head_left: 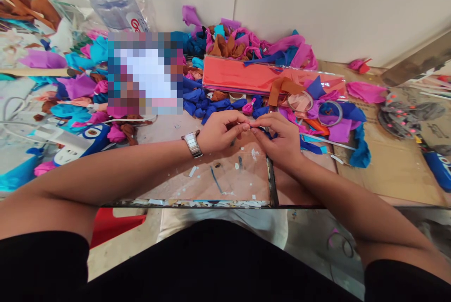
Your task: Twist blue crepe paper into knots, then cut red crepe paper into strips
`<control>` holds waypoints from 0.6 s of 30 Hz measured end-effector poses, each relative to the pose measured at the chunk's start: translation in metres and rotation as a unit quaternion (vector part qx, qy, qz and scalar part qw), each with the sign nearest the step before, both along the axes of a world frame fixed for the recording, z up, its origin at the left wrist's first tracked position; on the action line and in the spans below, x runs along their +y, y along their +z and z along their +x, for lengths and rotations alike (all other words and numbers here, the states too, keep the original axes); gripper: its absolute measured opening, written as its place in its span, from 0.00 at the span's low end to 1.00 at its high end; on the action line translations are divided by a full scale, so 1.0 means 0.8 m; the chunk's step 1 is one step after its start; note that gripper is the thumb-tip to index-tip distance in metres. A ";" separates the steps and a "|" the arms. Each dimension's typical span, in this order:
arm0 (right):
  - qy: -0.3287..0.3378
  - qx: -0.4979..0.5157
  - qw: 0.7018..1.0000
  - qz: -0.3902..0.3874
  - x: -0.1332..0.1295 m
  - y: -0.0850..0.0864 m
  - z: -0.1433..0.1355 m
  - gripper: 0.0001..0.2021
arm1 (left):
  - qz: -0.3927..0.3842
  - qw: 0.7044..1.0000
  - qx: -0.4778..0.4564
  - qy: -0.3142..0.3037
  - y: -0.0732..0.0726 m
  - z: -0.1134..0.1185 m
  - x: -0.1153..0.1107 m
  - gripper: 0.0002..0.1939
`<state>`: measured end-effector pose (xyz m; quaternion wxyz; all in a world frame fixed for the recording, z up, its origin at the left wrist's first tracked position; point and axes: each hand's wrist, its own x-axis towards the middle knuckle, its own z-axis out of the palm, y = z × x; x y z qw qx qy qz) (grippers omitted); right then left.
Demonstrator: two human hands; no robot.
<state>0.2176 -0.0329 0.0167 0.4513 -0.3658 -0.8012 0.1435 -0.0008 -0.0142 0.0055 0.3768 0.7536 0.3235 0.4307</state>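
Note:
My left hand (222, 131) and my right hand (281, 136) meet fingertip to fingertip above the worktable. Thumb and forefinger are pinched together on each hand. Whatever sits between the fingertips is too small and too covered to name. A bit of dark blue material (261, 129) shows under my right fingers; whether they grip it I cannot tell. Just beyond my hands lie several dark blue knotted cloth pieces (201, 101) and a small pink one (248, 107). A brown strip (283, 88) rests behind my right hand.
Behind is a plastic-wrapped pack of red sheets (239, 75), with a heap of coloured cloth (243, 41) past it. Tape rolls (330, 113) lie to the right, near cardboard (394, 170). On the left are a power strip (72, 144) and a plastic bottle (114, 3).

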 end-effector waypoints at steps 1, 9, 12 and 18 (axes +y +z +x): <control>-0.003 -0.002 1.000 0.001 0.000 0.000 0.000 0.02 | 0.002 1.000 0.001 0.002 0.001 0.000 0.001 0.21; -0.011 0.001 1.000 0.024 0.003 0.000 0.002 0.01 | 0.039 0.998 0.000 0.049 0.001 -0.003 0.000 0.18; -0.012 0.006 1.000 0.023 0.003 -0.001 0.002 0.01 | 0.063 0.998 -0.011 0.025 0.000 -0.004 0.001 0.16; -0.017 0.007 1.000 0.012 0.002 -0.001 0.003 0.00 | 0.086 0.996 -0.028 0.006 -0.001 -0.002 0.003 0.10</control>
